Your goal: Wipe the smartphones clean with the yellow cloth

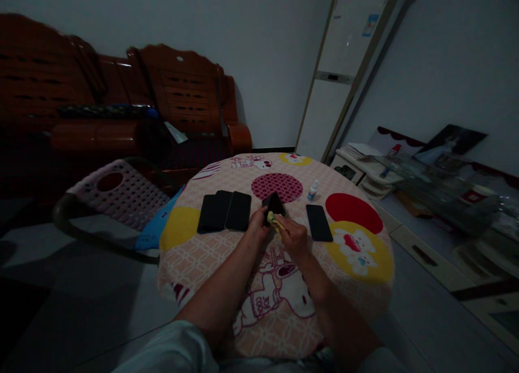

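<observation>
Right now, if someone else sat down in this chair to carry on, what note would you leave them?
Left hand: holds a dark phone tilted up above the table.
Right hand: presses a yellow cloth against that phone.
To the left: three dark phones lying side by side, overlapping.
To the right: one phone lying alone, with a small white bottle behind it.
Which phones are already wiped cannot be told.

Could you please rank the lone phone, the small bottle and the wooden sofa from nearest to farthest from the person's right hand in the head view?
From the right hand:
1. Lone phone, flat on the table just right of it.
2. Small bottle, standing farther back on the table.
3. Wooden sofa, beyond the table, by the wall.
</observation>
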